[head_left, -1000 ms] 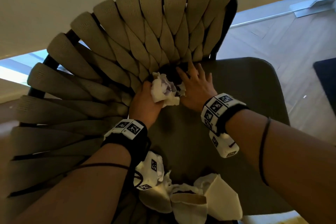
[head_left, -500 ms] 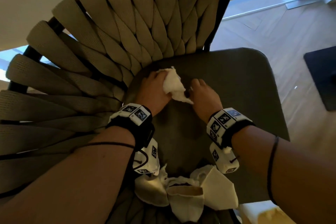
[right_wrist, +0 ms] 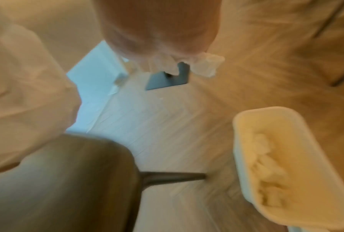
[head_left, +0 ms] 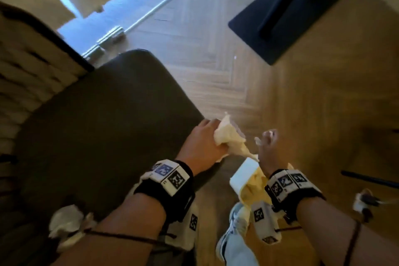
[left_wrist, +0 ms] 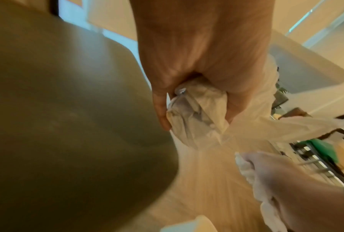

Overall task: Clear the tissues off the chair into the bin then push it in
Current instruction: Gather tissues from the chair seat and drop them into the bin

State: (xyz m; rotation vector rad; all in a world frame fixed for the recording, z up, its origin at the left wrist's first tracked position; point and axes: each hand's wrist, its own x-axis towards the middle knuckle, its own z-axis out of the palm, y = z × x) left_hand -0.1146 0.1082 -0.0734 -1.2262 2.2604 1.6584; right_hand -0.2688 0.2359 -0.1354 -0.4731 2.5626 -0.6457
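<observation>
Head view, hands past the chair's (head_left: 103, 127) right edge, over the floor. My left hand (head_left: 200, 144) is clenched around a crumpled tissue wad (head_left: 228, 136); the left wrist view shows thumb and fingers wrapped about it, with a loose tail trailing out toward 4 o'clock. My right hand (head_left: 267, 149) grips smaller tissue scraps (right_wrist: 204, 66) that poke out beyond the fingertips; blur hides how tightly. The bin (head_left: 241, 177), a pale rectangular tub on the floor just beside the chair's front right corner, lies toward 5 o'clock from the left hand and directly beneath the right wrist, so the right hand is the nearer of the two. In the right wrist view its long axis runs roughly 11 to 5 o'clock, and tissues already lie inside. I judge the coming drop to need a short move toward 6 o'clock for both hands, the left travelling farther, with its trailing tail liable to catch the rim. More tissues (head_left: 64, 227) lie on the seat near 7 o'clock, so the chair is not yet cleared.
</observation>
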